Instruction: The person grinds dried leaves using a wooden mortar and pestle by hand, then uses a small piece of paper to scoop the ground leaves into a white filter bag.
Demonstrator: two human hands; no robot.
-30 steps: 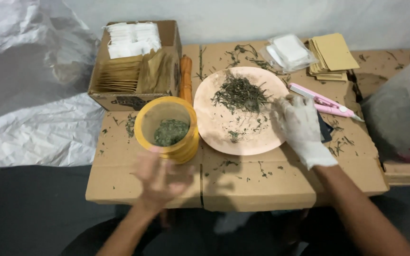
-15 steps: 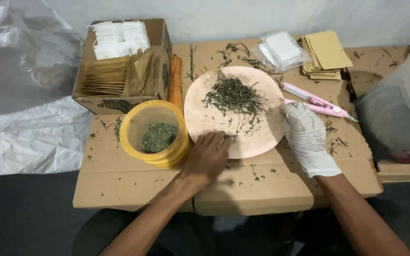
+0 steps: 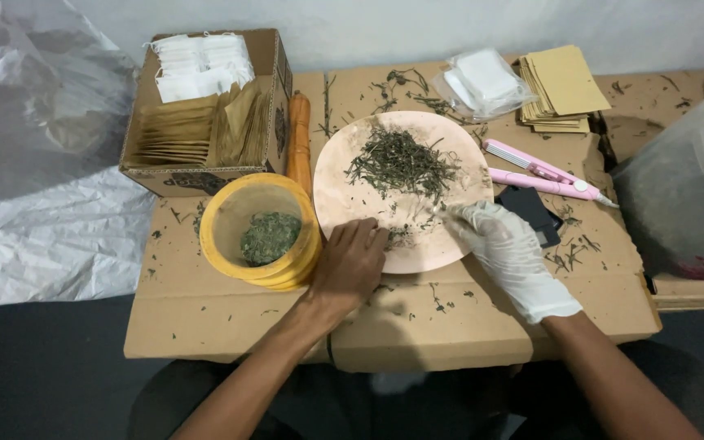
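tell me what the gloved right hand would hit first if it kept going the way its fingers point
The right hand points up-left across the pink plate, so it would likely meet the pile of dried herbs first; height above the plate is unclear.

The light is soft and even, and it seems to come from above. The cardboard table top [image 3: 417,318] looks bright and warm. The pink plate [image 3: 344,187] is easy to see and has no strong shine. The white glove on the right hand [image 3: 508,248] looks very bright. Small, soft shadows sit under both hands and beside the yellow bowl [image 3: 222,253]. The floor at the bottom is dark. The picture is sharp in the middle. The plastic sheet [image 3: 34,163] on the left has pale shiny spots. The edges bend a little.
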